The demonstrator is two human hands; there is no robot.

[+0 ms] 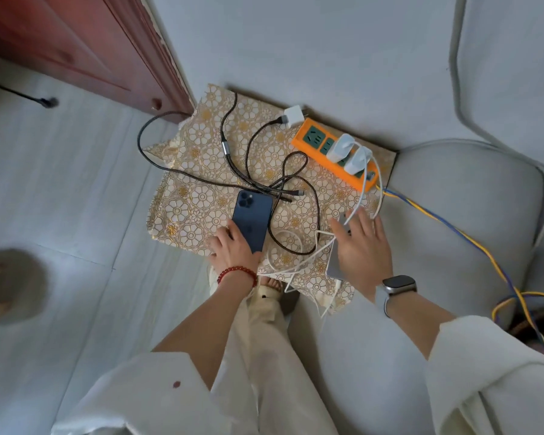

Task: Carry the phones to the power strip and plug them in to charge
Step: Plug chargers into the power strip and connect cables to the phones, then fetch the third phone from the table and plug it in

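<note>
Clearly, the blue phone lies face-down, triple camera showing.

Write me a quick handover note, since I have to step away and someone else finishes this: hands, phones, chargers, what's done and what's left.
Left hand grips the blue phone, back up, on the patterned cloth.
Right hand lies with straight fingers over the silver phone; a white cable runs under it.
Orange power strip holds two white chargers; a third white charger lies loose beside it with black braided cables.
Done: both phones brought over.
Left: neither phone visibly plugged in; connect both.
</note>
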